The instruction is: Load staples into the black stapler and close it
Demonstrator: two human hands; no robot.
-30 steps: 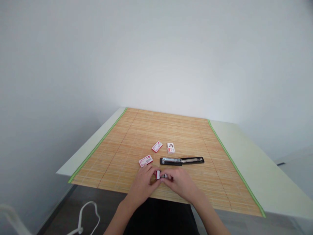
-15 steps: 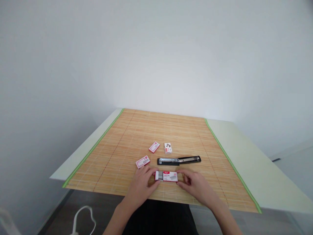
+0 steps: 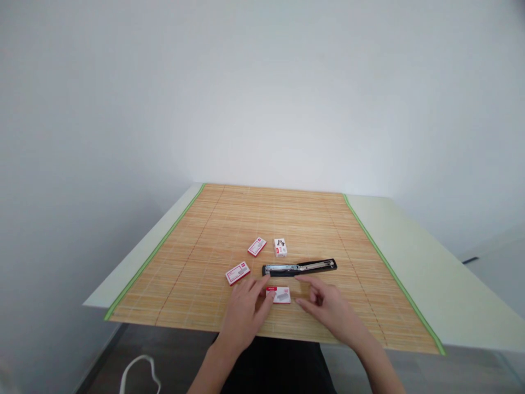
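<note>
Head view: a red-and-white box (image 3: 282,296) lies flat on the mat (image 3: 311,219), between the 2 hands. The left hand (image 3: 244,305) has a parted grip, its thumb overlapping the box's left end; whether it presses there, I cannot tell. The right hand (image 3: 328,307) holds nothing, thumb and forefinger spread just right of the box. An opened black stapler (image 3: 283,268) lies on the far side; 3 other boxes (image 3: 238,273) sit left and far of the hands.

A 1-sided push from the left thumb could skid the box right across the slats. The right forefinger, close to the stapler's near edge, could nudge it. Left knuckles moving far could bump the left box.
</note>
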